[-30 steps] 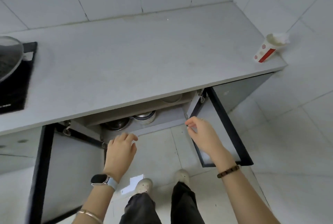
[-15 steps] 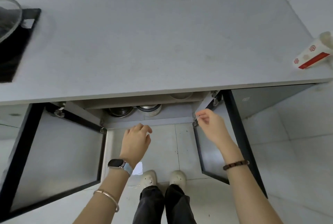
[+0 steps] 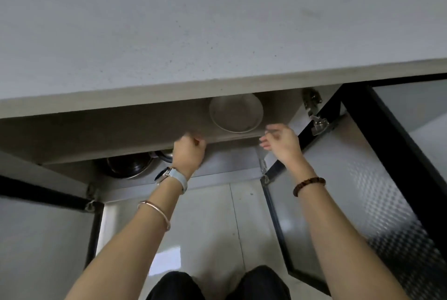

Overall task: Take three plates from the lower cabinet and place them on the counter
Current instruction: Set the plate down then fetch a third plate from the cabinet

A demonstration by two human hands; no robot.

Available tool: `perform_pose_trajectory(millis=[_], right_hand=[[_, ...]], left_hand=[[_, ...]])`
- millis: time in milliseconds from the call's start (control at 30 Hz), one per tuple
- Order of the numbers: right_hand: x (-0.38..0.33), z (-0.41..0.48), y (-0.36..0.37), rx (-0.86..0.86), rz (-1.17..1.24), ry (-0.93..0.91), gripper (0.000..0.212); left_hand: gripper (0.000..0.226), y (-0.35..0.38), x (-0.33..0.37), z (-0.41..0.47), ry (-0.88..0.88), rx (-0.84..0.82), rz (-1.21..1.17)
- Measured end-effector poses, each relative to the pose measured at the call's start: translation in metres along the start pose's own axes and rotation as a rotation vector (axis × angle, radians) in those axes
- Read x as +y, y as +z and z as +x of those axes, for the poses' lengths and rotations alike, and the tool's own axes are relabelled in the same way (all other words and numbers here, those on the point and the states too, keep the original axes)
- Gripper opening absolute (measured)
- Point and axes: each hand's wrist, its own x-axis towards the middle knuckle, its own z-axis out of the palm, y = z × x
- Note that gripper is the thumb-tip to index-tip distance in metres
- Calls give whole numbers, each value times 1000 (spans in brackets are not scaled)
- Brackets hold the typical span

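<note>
Reaching into the open lower cabinet point(image 3: 145, 130), both hands sit at the front edge of its inner shelf point(image 3: 108, 135), at centre frame. The left hand point(image 3: 188, 152) is curled, with fingertips hooked over the shelf edge; it holds no plate. The right hand point(image 3: 281, 143) is spread loosely, fingers extended toward the shelf just below and right of the plates point(image 3: 235, 113); whether it touches them cannot be told.

The plates lie on the shelf, right of centre, under the overhang of the counter point(image 3: 217, 21). Only a pale round rim and top face show; the number stacked cannot be read. The counter fills the upper half of the frame.

Below the shelf, at lower left of the opening, a dark metal pot point(image 3: 125, 166) stands on the cabinet floor.

The right cabinet door point(image 3: 362, 191) is swung open at right of frame, its frosted panel set in a black frame; a metal hinge point(image 3: 314, 111) shows at its upper corner. The left cabinet door point(image 3: 43, 239) is open at lower left.

The left wrist carries a watch point(image 3: 169, 176) and a thin bangle point(image 3: 154, 212); the right wrist carries a beaded bracelet point(image 3: 308, 185).
</note>
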Motion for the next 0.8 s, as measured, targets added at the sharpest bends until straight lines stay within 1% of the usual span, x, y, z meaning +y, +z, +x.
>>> perform_pose_trajectory(millis=[33, 100, 167, 233, 300, 333, 367, 433, 533, 633, 800], right_hand=[[7, 12, 6, 15, 21, 1, 27], [18, 36, 17, 38, 71, 28, 29], [29, 58, 27, 23, 140, 85, 36], [38, 75, 38, -19, 192, 125, 45], [45, 86, 47, -50, 233, 123, 50], [48, 90, 51, -57, 256, 117, 50], [51, 92, 54, -57, 278, 113, 49], [54, 95, 59, -54, 302, 95, 46], [55, 98, 65, -59, 299, 57, 42], [56, 101, 69, -52, 322, 44, 38], [48, 99, 64, -74, 361, 56, 35]], left_hand=[[26, 7, -2, 12, -9, 18, -14], [26, 24, -4, 36, 39, 26, -40], [33, 41, -11, 61, 76, 16, -109], [47, 66, -30, 96, 56, -2, -205], [52, 85, -39, 120, 0, -25, -305], [51, 84, -33, 118, -33, -37, -361], [45, 80, -24, 110, -46, -41, -416], [27, 79, -15, 106, -30, -49, -485], [19, 84, -13, 107, -15, -63, -545], [21, 87, -10, 114, -1, -83, -574], [31, 110, -26, 145, -42, -106, -516]])
